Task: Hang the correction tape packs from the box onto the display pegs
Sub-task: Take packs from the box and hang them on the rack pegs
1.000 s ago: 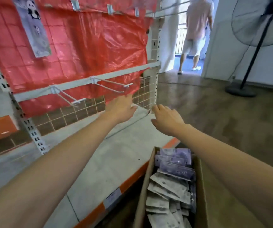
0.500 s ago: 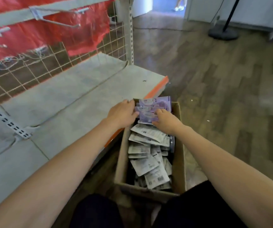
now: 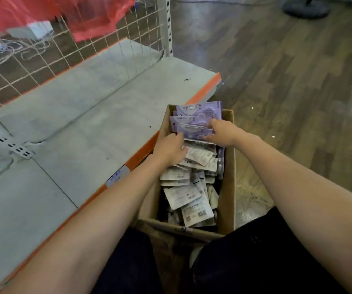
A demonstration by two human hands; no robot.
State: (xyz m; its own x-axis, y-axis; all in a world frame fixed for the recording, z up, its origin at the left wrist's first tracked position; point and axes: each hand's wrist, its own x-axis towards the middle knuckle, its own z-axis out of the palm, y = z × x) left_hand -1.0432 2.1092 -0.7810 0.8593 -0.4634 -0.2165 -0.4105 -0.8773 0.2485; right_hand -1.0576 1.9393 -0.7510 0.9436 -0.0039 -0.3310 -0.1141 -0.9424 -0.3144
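Cardboard box [image 3: 228, 187]: open-topped, standing on the wood-pattern floor [image 3: 298, 71], its long left wall close against the orange front edge of the shelf [image 3: 64, 124]. All positions below are given from this box.

Contents: correction tape packs. At the far end, three purple packs [image 3: 200, 109] lie face up and overlapped, the farthest leaning over the far rim. Their printing is too small to read. From the middle to the near end, a loose heap of white packs [image 3: 181, 196] lies back side up; barcodes and lines of small print show, none legible.

Left hand [image 3: 169, 149]: inside the box by the left wall, back of the hand up, fingers curled down at the left edge of the nearest purple pack. Whether they grip it cannot be told.

Right hand [image 3: 221, 132]: at the far end, toward the right wall, pinching the right edge of the nearest purple pack between forefinger above and thumb below.

Shelf: grey, flat, left of the box; a small label with blue print [image 3: 116, 177] sits on its orange edge, unreadable.

Beyond the shelf: white wire grid panel [image 3: 86, 39] with red plastic sheet [image 3: 43, 11] hanging behind it.

Far right of the box: round dark stand base [image 3: 306, 8] on the floor.

Near end: person's dark-clothed knees [image 3: 255, 262] either side of the box.
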